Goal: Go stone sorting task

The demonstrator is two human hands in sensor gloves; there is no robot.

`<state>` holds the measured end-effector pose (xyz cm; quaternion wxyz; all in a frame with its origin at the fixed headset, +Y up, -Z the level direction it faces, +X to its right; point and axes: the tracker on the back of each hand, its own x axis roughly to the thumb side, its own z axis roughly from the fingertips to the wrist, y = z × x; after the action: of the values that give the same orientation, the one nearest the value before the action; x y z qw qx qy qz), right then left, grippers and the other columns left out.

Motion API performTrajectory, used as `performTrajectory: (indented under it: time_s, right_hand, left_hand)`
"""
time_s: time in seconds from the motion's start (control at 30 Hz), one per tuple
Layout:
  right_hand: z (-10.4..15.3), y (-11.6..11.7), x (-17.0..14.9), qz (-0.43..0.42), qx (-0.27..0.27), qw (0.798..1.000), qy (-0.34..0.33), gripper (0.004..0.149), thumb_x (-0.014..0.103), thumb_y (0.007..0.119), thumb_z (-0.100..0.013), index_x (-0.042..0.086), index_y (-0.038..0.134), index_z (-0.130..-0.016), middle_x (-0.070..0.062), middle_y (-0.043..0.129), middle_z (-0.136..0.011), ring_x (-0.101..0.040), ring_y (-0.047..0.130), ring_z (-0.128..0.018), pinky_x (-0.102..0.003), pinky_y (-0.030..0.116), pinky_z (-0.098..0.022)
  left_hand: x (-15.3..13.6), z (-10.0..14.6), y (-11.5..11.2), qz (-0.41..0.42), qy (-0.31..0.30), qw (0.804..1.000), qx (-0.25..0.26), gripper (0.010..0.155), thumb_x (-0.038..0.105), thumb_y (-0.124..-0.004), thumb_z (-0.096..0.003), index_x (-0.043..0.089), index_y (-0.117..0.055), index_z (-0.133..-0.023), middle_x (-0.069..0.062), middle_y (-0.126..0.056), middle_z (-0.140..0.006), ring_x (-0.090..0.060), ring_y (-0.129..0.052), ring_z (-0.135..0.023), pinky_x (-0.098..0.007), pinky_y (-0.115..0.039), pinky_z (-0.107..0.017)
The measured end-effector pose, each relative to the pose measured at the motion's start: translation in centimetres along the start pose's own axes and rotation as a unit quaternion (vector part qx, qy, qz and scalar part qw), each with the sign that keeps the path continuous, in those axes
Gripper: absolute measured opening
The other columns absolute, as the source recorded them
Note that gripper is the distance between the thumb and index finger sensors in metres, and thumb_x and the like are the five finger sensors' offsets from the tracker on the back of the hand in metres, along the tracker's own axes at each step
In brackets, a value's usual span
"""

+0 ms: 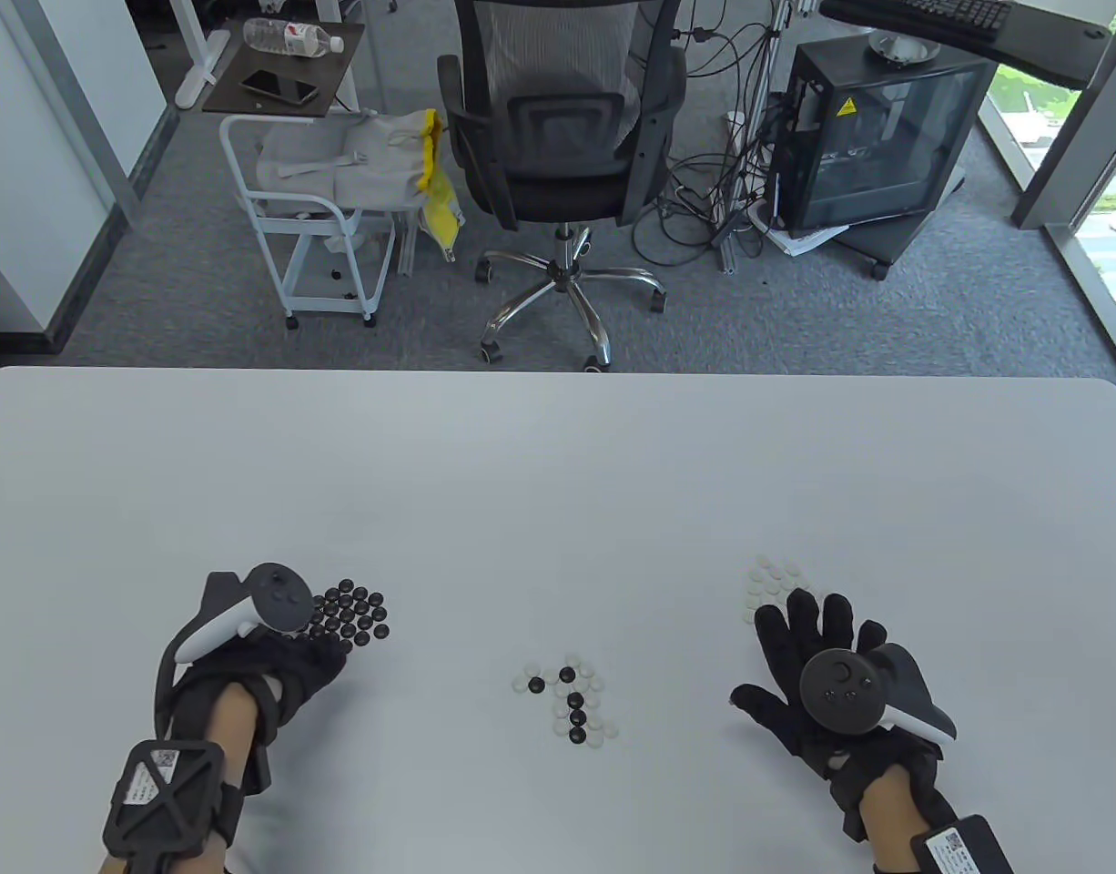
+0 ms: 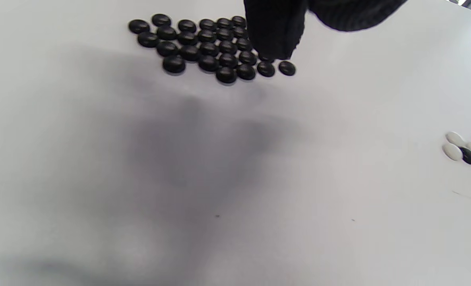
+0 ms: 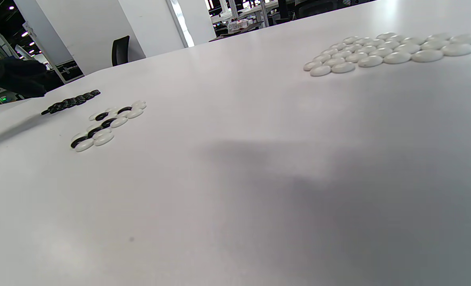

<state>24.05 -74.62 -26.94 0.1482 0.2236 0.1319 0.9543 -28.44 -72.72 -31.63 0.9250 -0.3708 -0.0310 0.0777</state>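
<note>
Now | left hand [image 1: 276, 665] curled beside black stones [image 1: 353, 614] | right hand [image 1: 817, 674] spread near white stones [image 1: 772, 583]

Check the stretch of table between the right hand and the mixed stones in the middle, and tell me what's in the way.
Nothing visible is. Bare white table lies between the right hand and the mixed stones. The white stone pile sits beyond the fingertips, off that line, and the black stone pile is far over by the left hand.
</note>
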Motion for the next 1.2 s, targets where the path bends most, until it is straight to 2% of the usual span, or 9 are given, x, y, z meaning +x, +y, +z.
performTrajectory:
  time_s: [0.13, 0.3, 0.47, 0.57, 0.77, 0.93, 1.13, 1.2]
  right_hand:
    - [0.0, 0.0, 0.0, 0.001, 0.001, 1.0, -0.001, 0.087, 0.052, 0.05, -0.064, -0.007, 0.013, -0.116, -0.049, -0.003, -0.107, -0.069, -0.012, -0.085, -0.084, -0.002, -0.048]
    - [0.0, 0.0, 0.0, 0.0, -0.001, 1.0, -0.002, 0.087, 0.052, 0.051, -0.064, -0.007, 0.013, -0.116, -0.049, -0.003, -0.107, -0.069, -0.012, -0.085, -0.084, -0.002, -0.048]
    - [0.2, -0.1, 0.0, -0.002, -0.005, 1.0, -0.004, 0.087, 0.052, 0.051, -0.064, -0.008, 0.013, -0.116, -0.049, -0.003, -0.107, -0.069, -0.012, -0.085, -0.084, -0.002, -0.048]
    - [0.2, -0.1, 0.0, -0.003, -0.004, 1.0, -0.004, 0.087, 0.052, 0.051, -0.064, -0.008, 0.013, -0.116, -0.049, -0.003, -0.107, -0.069, -0.012, -0.085, -0.084, -0.002, -0.048]
    - [0.2, -0.2, -0.1, -0.004, -0.004, 1.0, -0.001, 0.087, 0.051, 0.051, -0.064, -0.007, 0.013, -0.116, -0.049, -0.003, -0.107, -0.069, -0.012, -0.085, -0.084, -0.002, -0.048]
    - [0.3, -0.2, -0.1, -0.001, -0.002, 1.0, -0.001, 0.087, 0.051, 0.051, -0.065, -0.008, 0.013, -0.116, -0.049, -0.003, -0.107, -0.069, -0.012, -0.085, -0.084, -0.002, -0.048]
    - [0.2, -0.1, 0.0, 0.007, 0.001, 1.0, 0.001, 0.087, 0.051, 0.051, -0.065, -0.008, 0.014, -0.116, -0.049, -0.002, -0.107, -0.069, -0.011, -0.085, -0.084, -0.002, -0.048]
    - [0.2, -0.1, -0.1, 0.005, 0.003, 1.0, 0.0, 0.087, 0.051, 0.051, -0.065, -0.008, 0.014, -0.116, -0.049, -0.002, -0.107, -0.069, -0.011, -0.085, -0.084, -0.002, -0.048]
  left_hand:
    - [5.9, 0.1, -0.3, -0.08, -0.047, 0.996, -0.003, 0.068, 0.055, -0.051, -0.0503, 0.031, -0.064, -0.112, -0.022, 0.006, -0.115, -0.054, 0.015, -0.093, -0.082, -0.004, -0.055]
    - [12.4, -0.7, -1.8, -0.161, -0.087, 0.982, -0.039, 0.065, 0.053, -0.054, -0.0522, 0.03, -0.061, -0.113, -0.023, 0.005, -0.114, -0.054, 0.014, -0.093, -0.082, -0.005, -0.055]
    - [16.5, -2.0, -3.3, -0.19, -0.129, 0.972, -0.052, 0.069, 0.055, -0.053, -0.0513, 0.03, -0.052, -0.115, -0.023, 0.011, -0.111, -0.054, 0.016, -0.092, -0.082, -0.004, -0.054]
    - [17.9, -3.0, -4.0, -0.197, -0.134, 0.969, -0.064, 0.071, 0.056, -0.052, -0.051, 0.03, -0.045, -0.117, -0.024, 0.014, -0.11, -0.055, 0.018, -0.091, -0.082, -0.003, -0.054]
    - [18.7, -4.0, -5.3, -0.214, -0.132, 0.965, -0.074, 0.074, 0.056, -0.052, -0.0512, 0.028, -0.036, -0.118, -0.025, 0.016, -0.109, -0.055, 0.019, -0.09, -0.082, -0.004, -0.054]
    - [17.9, -4.0, -6.1, -0.217, -0.13, 0.964, -0.081, 0.073, 0.056, -0.053, -0.0519, 0.028, -0.034, -0.117, -0.025, 0.015, -0.109, -0.055, 0.018, -0.09, -0.082, -0.004, -0.054]
    - [15.4, -2.3, -6.6, -0.196, -0.148, 0.965, -0.093, 0.067, 0.055, -0.056, -0.0517, 0.033, -0.048, -0.114, -0.024, 0.012, -0.11, -0.054, 0.016, -0.091, -0.082, -0.006, -0.055]
    - [13.8, -1.5, -6.7, -0.195, -0.137, 0.968, -0.077, 0.065, 0.056, -0.058, -0.0511, 0.034, -0.052, -0.113, -0.023, 0.009, -0.111, -0.054, 0.013, -0.092, -0.082, -0.007, -0.056]
